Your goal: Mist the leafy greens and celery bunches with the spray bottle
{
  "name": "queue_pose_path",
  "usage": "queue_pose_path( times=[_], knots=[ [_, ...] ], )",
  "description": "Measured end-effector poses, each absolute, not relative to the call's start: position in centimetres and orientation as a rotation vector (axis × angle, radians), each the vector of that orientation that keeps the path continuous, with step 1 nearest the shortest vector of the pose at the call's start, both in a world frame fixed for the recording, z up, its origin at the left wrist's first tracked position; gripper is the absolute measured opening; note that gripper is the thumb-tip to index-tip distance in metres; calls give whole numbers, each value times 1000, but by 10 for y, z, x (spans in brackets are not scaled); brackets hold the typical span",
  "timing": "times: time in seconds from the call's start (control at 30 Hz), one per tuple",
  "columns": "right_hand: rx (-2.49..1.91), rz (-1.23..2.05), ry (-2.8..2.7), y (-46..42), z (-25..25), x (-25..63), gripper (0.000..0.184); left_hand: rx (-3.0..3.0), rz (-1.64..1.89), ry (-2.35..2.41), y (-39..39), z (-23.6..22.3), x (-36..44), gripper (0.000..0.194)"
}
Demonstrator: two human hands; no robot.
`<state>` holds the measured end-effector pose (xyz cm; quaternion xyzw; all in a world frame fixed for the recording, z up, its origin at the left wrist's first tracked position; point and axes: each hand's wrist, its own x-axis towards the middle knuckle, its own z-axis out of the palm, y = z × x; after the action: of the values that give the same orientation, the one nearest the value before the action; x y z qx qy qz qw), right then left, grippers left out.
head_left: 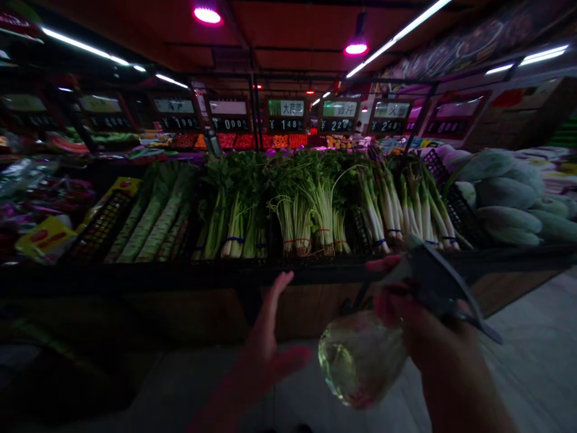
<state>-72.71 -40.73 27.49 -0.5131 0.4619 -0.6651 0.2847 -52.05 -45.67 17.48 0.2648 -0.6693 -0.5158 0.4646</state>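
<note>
Well, far left: packaged goods (42, 237) in bright wrappers lie heaped on the stall, beside long bundled leeks (157, 213).

Center: leafy greens (238, 204) stand in banded bunches, their white stems toward the aisle, along a dark counter edge (234, 270). Price signs (286, 117) hang in a row above.

Left hand (265, 343): open, fingers spread, holding nothing, in front of the counter.

Right hand (433, 337): closed firmly around a clear spray bottle (360, 361), which holds pale liquid.

Bottle position: tilted, base low toward the wearer, dark trigger head just below the spring onions (383, 204) and tipped toward them.

Spraying: no mist shows; whether the trigger is pressed, I cannot tell.

Far right: large pale green gourds (505, 192) lie piled beyond the onions.
</note>
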Motion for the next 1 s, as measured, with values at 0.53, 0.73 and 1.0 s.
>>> queue_pose_path(
  times=[0.53, 0.73, 1.0],
  knots=[
    [-1414, -1485, 1120, -542, 238, -745, 38, 108, -1869, -1032, -527, 68, -603, 79],
    [-1346, -1391, 1150, -584, 240, -733, 33, 6, -1753, -1045, -565, 73, -604, 76],
    [-1352, -1465, 1170, -661, 246, -717, 34, 204, -1740, -1217, -608, 67, -582, 62]
  ],
)
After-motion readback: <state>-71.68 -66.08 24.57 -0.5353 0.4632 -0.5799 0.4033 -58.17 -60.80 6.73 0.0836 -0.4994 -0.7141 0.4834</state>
